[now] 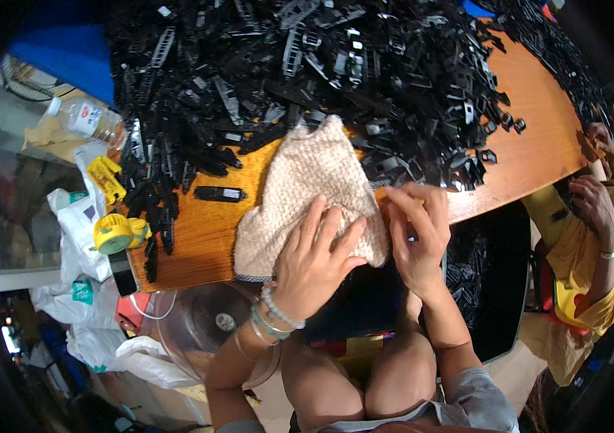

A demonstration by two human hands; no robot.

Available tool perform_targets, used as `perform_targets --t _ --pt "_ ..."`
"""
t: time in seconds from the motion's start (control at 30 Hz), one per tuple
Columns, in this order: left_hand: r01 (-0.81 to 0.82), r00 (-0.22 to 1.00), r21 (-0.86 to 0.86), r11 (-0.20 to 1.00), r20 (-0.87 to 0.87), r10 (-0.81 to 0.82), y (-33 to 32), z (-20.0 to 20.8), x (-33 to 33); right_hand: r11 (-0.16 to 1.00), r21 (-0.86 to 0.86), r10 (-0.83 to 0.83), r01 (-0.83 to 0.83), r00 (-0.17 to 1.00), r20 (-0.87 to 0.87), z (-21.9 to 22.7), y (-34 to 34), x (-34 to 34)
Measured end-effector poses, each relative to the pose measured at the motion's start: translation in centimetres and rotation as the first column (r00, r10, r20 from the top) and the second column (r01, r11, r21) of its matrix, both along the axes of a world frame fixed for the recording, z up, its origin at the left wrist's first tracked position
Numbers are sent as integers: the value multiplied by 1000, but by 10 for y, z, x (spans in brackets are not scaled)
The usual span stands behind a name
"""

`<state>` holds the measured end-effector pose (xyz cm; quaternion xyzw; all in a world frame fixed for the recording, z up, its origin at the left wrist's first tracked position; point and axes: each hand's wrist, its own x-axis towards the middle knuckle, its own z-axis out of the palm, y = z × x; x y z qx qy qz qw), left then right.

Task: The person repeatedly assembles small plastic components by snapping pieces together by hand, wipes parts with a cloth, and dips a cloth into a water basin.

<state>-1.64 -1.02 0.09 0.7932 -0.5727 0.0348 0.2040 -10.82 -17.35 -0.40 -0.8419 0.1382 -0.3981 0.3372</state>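
Observation:
A beige, nubbly cloth [314, 162] lies on the wooden table at its near edge, its top reaching the heap. My left hand [315, 263] rests on the lower part of the cloth with its fingers spread, bracelets around the wrist. Just off the cloth's right edge, my right hand [420, 234] has its fingers curled together; what they pinch, if anything, is too small to make out. Beyond both hands spreads a big heap of black plastic parts [249, 79]. One dark oblong piece [220, 193] sits apart, left of the cloth.
Left of the table are a plastic bottle [87, 119], a yellow-grey handheld fan [121, 232] and white plastic bags [80, 249]. A clear round tub [199, 325] stands below the table edge. At right, a co-worker's hands [595, 198] are over the table's far end.

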Motion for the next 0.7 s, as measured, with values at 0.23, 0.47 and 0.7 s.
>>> perform_targets --t 0.23,0.47,0.7 --pt "40 978 11 999 -207 -37 16 12 42 917 -400 -100 -1 968 -232 7 -24 33" --pt "0 983 -19 1000 -186 -3 6 13 68 878 -465 -49 -111 947 -318 20 -46 35" --pt "246 947 -4 969 -214 -241 -27 14 9 998 -64 19 -20 1000 -17 14 -71 33"
